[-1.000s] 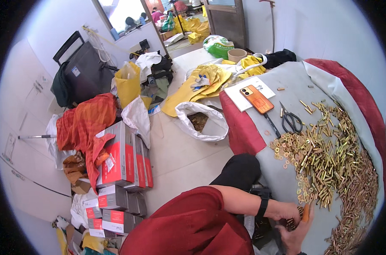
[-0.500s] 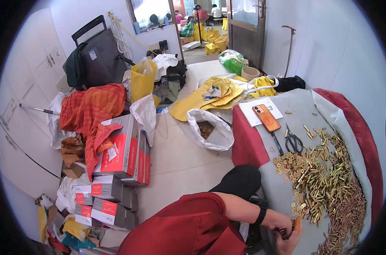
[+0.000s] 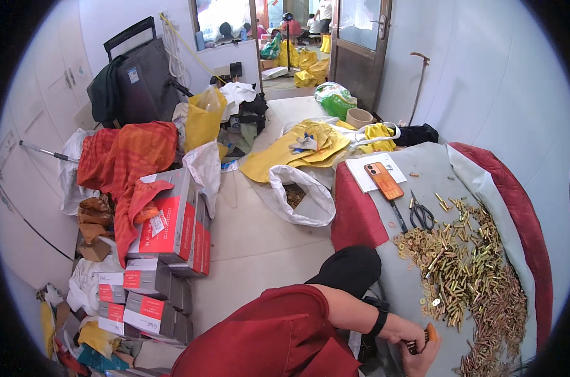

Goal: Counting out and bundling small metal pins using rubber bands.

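Observation:
My left hand [image 3: 403,330], with a black band at the wrist, curls around a cluster of small dark metal pieces [image 3: 412,347] near the table's left edge. My right hand [image 3: 421,362] meets it from below, its fingers closed against the same pieces. An orange cover [image 3: 431,332] shows at a fingertip beside them. The exact kind of the held pieces is too small to make out. Right of my hands lies a heap of brass-coloured metal sleeves [image 3: 467,276], with flat washers [image 3: 417,245] along its left side and thinner coppery screw-like pieces [image 3: 501,327] along its right.
Black-handled scissors [image 3: 422,215] and an orange phone [image 3: 383,181] on a paper pad lie at the table's far end. A white sack [image 3: 302,196] stands open on the floor. Grey-and-red boxes [image 3: 162,220] are stacked at left. People sit beyond the doorway.
The whole view has shifted slightly, moving the scene left in the picture. My hands stay together around the small pieces, with the fingers slightly rearranged.

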The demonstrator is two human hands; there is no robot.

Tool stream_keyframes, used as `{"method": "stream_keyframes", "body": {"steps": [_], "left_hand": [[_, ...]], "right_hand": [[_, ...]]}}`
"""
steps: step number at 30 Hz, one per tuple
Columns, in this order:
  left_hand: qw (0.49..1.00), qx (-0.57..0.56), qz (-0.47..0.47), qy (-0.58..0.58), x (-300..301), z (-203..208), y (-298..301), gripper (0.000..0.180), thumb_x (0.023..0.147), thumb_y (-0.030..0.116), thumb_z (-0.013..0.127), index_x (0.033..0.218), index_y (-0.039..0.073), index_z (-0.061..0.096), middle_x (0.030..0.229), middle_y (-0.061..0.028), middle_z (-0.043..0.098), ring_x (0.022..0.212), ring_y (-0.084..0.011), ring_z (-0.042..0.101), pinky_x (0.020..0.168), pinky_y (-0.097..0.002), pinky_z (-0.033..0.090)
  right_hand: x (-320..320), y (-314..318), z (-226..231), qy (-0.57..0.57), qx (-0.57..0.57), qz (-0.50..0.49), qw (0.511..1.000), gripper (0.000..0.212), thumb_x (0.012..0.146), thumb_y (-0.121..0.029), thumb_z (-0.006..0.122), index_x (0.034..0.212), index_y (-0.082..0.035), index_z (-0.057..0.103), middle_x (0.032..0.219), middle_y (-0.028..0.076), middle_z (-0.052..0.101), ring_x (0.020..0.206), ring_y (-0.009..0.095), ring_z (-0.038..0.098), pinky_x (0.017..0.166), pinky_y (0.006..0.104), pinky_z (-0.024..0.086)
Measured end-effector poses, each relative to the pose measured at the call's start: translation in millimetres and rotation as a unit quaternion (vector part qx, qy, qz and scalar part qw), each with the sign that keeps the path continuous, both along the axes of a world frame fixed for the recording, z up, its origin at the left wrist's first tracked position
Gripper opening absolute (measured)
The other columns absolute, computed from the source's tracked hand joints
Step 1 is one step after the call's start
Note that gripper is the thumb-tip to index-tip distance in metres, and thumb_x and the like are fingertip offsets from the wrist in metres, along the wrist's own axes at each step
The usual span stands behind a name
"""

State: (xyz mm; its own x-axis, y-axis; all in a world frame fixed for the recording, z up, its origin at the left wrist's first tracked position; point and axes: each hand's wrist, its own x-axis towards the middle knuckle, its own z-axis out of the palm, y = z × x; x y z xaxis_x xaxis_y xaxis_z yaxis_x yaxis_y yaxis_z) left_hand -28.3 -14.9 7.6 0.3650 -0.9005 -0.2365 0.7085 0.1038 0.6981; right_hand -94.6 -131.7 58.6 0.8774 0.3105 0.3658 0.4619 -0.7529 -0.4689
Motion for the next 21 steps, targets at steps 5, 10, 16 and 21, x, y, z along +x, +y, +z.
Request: {"method": "stream_keyframes", "body": {"steps": [5,10,16,21], "left_hand": [[0.997,0.025,-0.034,0.066,-8,-5,-4,0.008,0.07,0.009,0.057,0.062,0.008,0.057,0.059,-0.0038,0.059,0.048,-0.0161,0.055,0.046,-0.0283,0.047],[0.991,0.018,-0.072,0.116,-11,-7,-2,0.01,0.076,0.012,0.056,0.069,0.006,0.06,0.062,-0.0015,0.06,0.05,-0.0133,0.054,0.043,-0.0261,0.043],[0.989,0.083,-0.047,0.116,-7,-6,-6,0.015,0.079,0.018,0.058,0.069,0.007,0.059,0.062,-0.0029,0.06,0.05,-0.0133,0.055,0.04,-0.026,0.041],[0.991,0.062,-0.009,0.116,4,-3,-2,0.016,0.082,0.022,0.059,0.072,0.009,0.059,0.065,-0.0026,0.061,0.052,-0.0136,0.056,0.04,-0.026,0.041]], "right_hand": [[-7,-4,-6,0.04,-0.023,-0.001,0.999,0.069,0.067,-0.028,0.078,0.121,0.004,0.049,0.11,0.023,0.054,0.1,0.038,0.05,0.088,0.0423,0.04],[-7,4,4,0.025,-0.004,0.018,1.0,0.066,0.068,-0.03,0.077,0.119,0.003,0.051,0.104,0.024,0.055,0.096,0.038,0.052,0.084,0.0425,0.043],[1,-38,6,0.069,0.106,-0.081,0.989,0.067,0.082,-0.035,0.061,0.13,0.006,0.037,0.129,0.024,0.04,0.12,0.037,0.039,0.104,0.0417,0.027],[10,-113,-6,0.11,-0.083,-0.386,0.912,0.045,0.088,-0.024,0.053,0.123,0.005,0.045,0.122,0.024,0.045,0.114,0.038,0.044,0.097,0.0411,0.035]]}}
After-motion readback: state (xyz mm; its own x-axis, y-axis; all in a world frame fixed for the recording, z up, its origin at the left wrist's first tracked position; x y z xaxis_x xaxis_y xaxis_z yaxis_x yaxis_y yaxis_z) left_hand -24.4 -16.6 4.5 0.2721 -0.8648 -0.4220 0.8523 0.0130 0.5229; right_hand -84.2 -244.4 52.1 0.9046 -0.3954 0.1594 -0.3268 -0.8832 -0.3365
